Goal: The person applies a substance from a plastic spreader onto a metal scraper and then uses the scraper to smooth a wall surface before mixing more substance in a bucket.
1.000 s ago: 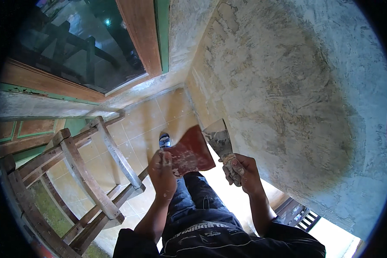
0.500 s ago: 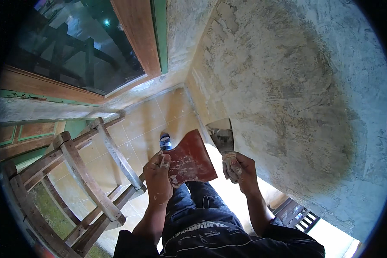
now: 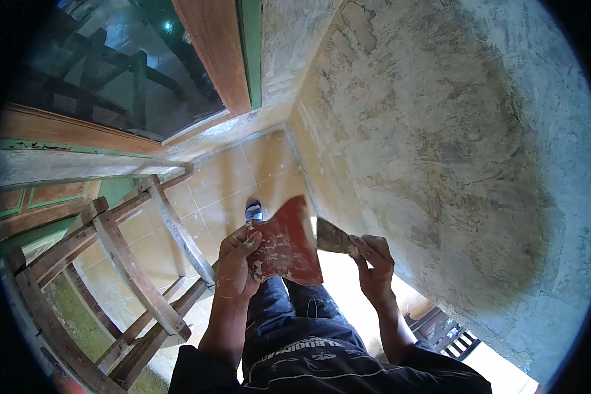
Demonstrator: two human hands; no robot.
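A house under renovation: a rough, patchily plastered wall [image 3: 440, 151], tiled floor [image 3: 236, 177], wood-framed window [image 3: 144, 85], and a wooden ladder [image 3: 131, 262] standing beside it.

2 hands: left hand [image 3: 236, 266], right hand [image 3: 374, 266]; 1 red plaster board [image 3: 289, 246]; 1 putty knife [image 3: 333, 238]; 1 wooden ladder [image 3: 121, 269]; 1 window [image 3: 118, 72]; 1 shoe [image 3: 253, 210] visible; 1 rough plastered wall [image 3: 453, 144]

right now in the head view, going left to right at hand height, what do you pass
wooden ladder → left hand → red board → putty knife → right hand → plastered wall
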